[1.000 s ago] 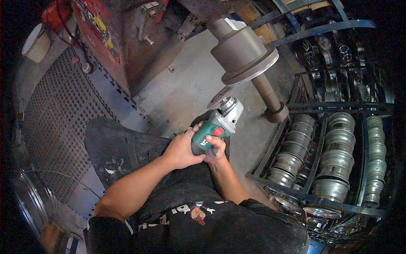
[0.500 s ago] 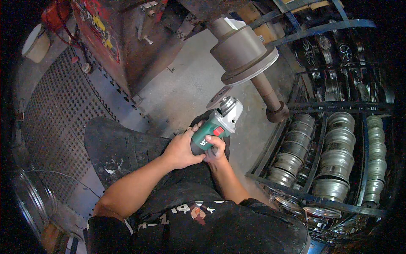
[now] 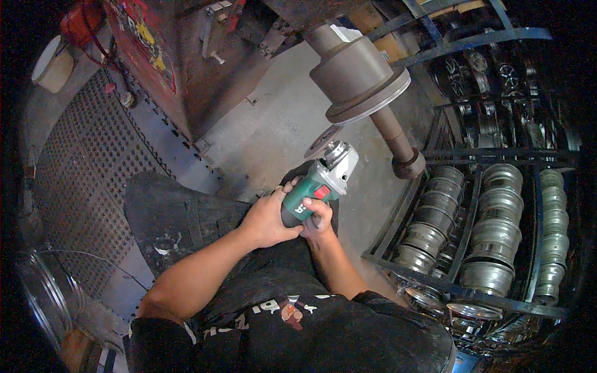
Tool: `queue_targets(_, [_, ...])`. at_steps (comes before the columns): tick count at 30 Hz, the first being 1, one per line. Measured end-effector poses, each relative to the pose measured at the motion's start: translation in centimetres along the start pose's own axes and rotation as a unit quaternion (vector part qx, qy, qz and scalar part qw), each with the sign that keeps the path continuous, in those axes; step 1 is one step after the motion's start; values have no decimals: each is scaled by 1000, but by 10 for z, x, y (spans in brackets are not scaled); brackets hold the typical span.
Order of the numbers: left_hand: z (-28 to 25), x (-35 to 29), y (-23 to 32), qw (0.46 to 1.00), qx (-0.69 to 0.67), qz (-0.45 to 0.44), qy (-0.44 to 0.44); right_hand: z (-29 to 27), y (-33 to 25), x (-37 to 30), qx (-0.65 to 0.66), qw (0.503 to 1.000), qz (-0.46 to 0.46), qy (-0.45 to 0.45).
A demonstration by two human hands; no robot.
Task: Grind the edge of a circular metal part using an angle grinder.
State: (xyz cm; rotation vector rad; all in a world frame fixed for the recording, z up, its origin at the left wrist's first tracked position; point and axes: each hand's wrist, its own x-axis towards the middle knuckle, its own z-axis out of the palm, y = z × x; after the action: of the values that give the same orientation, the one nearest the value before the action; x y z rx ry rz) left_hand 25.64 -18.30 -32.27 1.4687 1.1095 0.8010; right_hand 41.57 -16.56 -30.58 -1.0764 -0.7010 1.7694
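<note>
Both my hands hold a green and silver angle grinder [image 3: 303,198] in front of my body. My left hand [image 3: 268,219] wraps the rear of its body from the left, fingertips showing along the far side. From the right, my right hand [image 3: 318,217] grips it, with the thumb lying near the red switch. A thin brown disc [image 3: 321,142] sits on the grinder's head and tilts up to the left. Past the disc juts a large brown metal cylinder [image 3: 357,74] with a wide flange and a narrower shaft [image 3: 390,133]. A visible gap separates disc and flange.
On the right, a dark metal rack [image 3: 404,217] carries rows of stacked wheel rims [image 3: 494,233]. A red machine cabinet [image 3: 149,46] stands at the far left beside a perforated black mat [image 3: 87,186]. A white bucket [image 3: 55,64] is at upper left, more rims [image 3: 53,292] at lower left.
</note>
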Motion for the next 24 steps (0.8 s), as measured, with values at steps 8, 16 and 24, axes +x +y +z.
queue_targets(8, [1, 0, -2, 1000, 6, -3, 1, -1, 2, 1, 10, 1000, -7, -3])
queue_targets(16, [2, 0, -1, 1000, 12, -8, 0, -2, 2, 1, -3, 1000, -14, 5])
queue_targets(24, [0, -1, 3, 1000, -8, 5, 9, -1, 2, 1, 9, 1000, -8, -8])
